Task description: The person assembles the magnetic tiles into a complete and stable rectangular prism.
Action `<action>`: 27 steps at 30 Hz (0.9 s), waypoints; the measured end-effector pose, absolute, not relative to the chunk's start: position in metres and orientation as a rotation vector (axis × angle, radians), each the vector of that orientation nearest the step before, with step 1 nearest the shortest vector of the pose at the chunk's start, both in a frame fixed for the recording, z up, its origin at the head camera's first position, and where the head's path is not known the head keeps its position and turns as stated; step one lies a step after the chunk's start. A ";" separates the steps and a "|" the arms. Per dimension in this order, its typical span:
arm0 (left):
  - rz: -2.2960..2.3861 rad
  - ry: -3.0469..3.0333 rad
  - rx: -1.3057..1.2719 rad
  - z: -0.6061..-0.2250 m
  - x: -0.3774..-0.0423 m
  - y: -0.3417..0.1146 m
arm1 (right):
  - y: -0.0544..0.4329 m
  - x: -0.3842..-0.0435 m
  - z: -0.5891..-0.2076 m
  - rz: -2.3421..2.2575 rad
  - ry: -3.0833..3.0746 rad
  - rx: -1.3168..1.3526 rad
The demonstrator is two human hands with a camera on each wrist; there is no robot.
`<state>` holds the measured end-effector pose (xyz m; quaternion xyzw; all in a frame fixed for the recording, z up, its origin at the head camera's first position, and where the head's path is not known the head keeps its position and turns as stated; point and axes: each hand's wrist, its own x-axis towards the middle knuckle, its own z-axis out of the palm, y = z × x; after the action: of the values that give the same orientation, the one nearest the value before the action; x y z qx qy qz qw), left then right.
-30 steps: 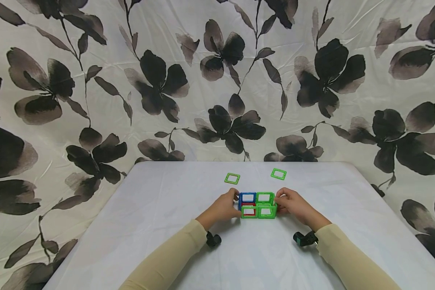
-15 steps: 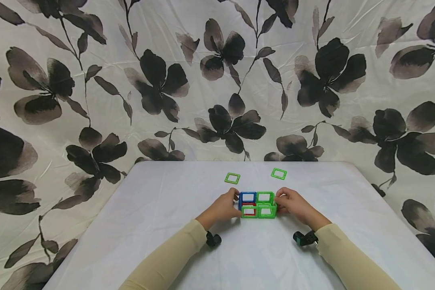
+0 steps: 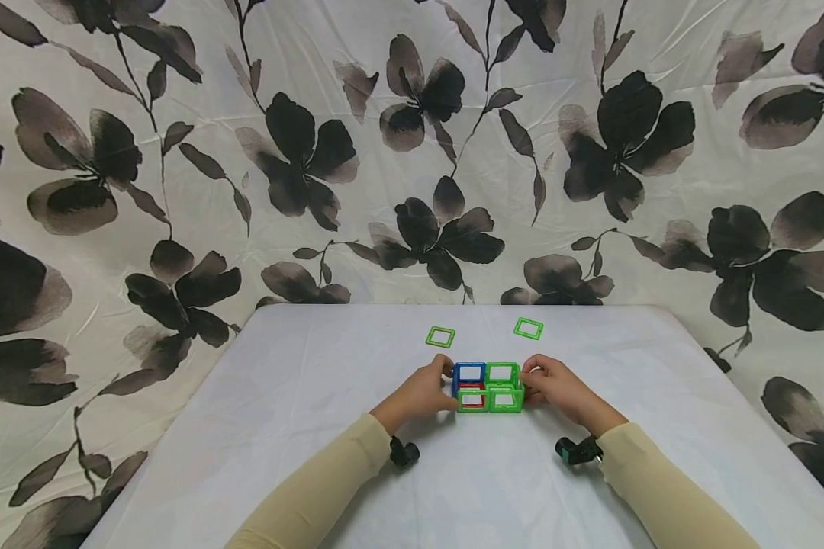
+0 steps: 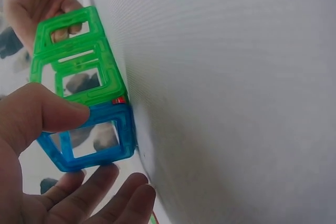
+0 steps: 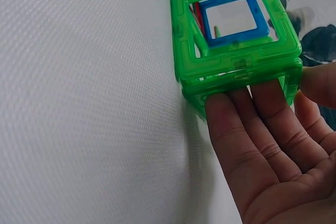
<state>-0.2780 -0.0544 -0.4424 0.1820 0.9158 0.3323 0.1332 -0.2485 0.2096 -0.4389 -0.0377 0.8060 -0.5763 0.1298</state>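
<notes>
A low box of see-through magnetic tiles (image 3: 489,401) stands on the table, with green square frames along the front and right. A blue tile (image 4: 126,129) forms its left end, and a red tile (image 3: 472,386) shows inside. My left hand (image 3: 419,391) grips that blue end, thumb (image 4: 63,113) on the near edge, fingers (image 4: 100,182) round the far edge. On the opposite end, my right hand (image 3: 556,387) holds the green side tile (image 5: 241,77): several fingertips (image 5: 226,114) press its outer face, and the thumb lies at the far corner.
Behind the box lie two loose green square tiles, one to the left (image 3: 429,337) and one to the right (image 3: 517,325). A white cloth covers the table (image 3: 302,381). A flowered curtain (image 3: 357,191) hangs beyond its back edge.
</notes>
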 end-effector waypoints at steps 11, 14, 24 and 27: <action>0.998 2.621 0.508 -0.443 -0.280 -0.057 | 0.209 -0.249 -0.440 -1.687 2.340 -0.100; 0.968 2.631 0.531 -0.444 -0.281 -0.057 | 0.209 -0.249 -0.440 -1.683 2.338 -0.094; 0.933 2.650 0.564 -0.445 -0.280 -0.058 | 0.210 -0.251 -0.443 -1.676 2.333 -0.070; 0.938 2.651 0.566 -0.444 -0.280 -0.058 | 0.210 -0.250 -0.442 -1.675 2.337 -0.083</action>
<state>-0.2797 -0.0577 -0.4436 0.1954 0.9156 0.3238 0.1362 -0.2502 0.2097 -0.4417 -0.0287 0.8054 -0.5771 0.1323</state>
